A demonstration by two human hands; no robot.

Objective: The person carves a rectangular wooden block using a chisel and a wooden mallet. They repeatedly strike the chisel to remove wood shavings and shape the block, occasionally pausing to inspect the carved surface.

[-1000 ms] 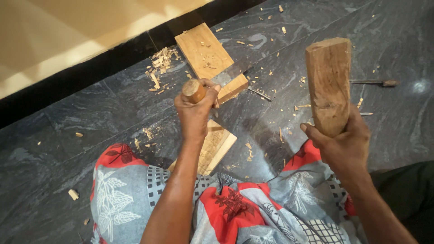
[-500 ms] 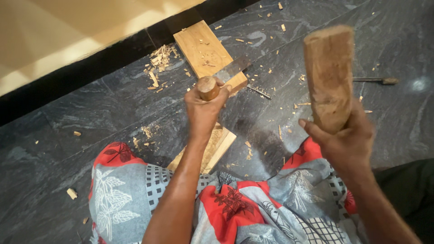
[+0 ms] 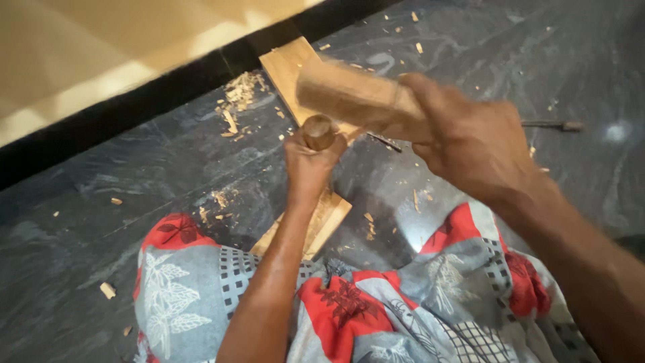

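My left hand [image 3: 310,165] grips a chisel by its round wooden handle [image 3: 318,131], held upright over a long wooden plank [image 3: 322,225] lying on the dark stone floor. My right hand [image 3: 470,141] is closed around a thick wooden mallet block [image 3: 353,97], blurred with motion, its end right above the chisel handle. A second flat wooden board [image 3: 285,64] lies on the floor just beyond them, partly hidden by the mallet.
Wood chips [image 3: 238,101] are scattered over the floor by the far board. A thin metal tool [image 3: 551,125] lies at the right. A black border strip [image 3: 134,107] and pale floor run along the top left. My lap wears red, grey and white patterned cloth [image 3: 349,309].
The mallet, held raised and upright at the right, has swung down and left onto the chisel handle. The left hand with the chisel shifted slightly right along the plank.
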